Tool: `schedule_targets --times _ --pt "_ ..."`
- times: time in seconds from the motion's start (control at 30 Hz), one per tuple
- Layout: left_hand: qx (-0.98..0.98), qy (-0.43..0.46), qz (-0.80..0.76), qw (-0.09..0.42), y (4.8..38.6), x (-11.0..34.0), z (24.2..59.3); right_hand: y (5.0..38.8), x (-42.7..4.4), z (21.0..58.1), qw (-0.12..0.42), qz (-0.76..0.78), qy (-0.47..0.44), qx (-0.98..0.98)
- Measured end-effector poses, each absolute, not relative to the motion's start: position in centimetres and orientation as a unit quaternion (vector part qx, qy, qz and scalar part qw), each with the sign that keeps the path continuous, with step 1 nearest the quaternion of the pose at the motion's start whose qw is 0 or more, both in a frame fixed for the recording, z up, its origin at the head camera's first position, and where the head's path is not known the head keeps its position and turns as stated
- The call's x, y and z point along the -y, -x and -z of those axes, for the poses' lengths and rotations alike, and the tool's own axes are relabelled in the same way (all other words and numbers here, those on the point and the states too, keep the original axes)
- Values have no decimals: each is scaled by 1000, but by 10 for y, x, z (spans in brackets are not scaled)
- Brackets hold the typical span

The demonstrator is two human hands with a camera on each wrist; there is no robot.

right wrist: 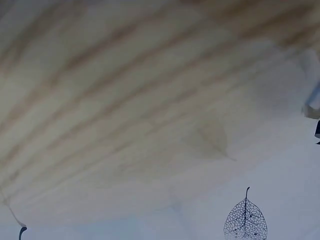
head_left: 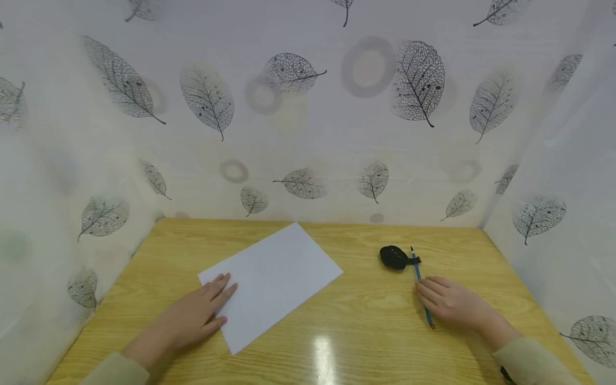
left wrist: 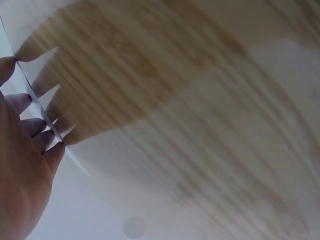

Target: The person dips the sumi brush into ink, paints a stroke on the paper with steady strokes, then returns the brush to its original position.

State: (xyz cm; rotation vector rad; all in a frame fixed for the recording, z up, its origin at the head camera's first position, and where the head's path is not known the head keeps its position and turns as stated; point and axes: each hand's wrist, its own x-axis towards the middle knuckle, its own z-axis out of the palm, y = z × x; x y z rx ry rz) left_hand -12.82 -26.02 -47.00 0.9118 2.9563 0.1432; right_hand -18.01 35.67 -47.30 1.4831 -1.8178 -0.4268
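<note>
A white sheet of paper [head_left: 274,283] lies at an angle on the wooden table. My left hand [head_left: 192,313] rests on its left corner and edge with fingers spread; in the left wrist view the left hand [left wrist: 25,170] has its fingertips along the paper's edge. To the right, a blue pen [head_left: 429,317] with a dark tip lies across the narrow end of a black rounded object [head_left: 393,258]. The fingers of my right hand [head_left: 457,305] touch the pen's middle; the thumb is hidden. At the right wrist view's edge, part of a blue item [right wrist: 314,96] shows.
The light wood table [head_left: 366,342] has its far edge against a pale curtain [head_left: 308,133] printed with dark leaves, which also hangs at both sides. A small dark thing [head_left: 505,374] shows by the right sleeve.
</note>
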Motion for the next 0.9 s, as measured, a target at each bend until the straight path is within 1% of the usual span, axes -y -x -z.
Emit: schedule_targets --times 0.37,0.63,0.73,0.9 --pt "-943 -332 -3 16 122 244 472 179 -358 457 404 182 -554 704" --pt "-934 -351 -14 59 118 223 468 176 -354 448 415 145 -532 724" --pt "-933 -353 -24 64 116 213 465 176 -350 445 421 108 -525 732" --pt "-941 -329 -29 69 110 196 462 173 -338 436 444 66 -512 732"
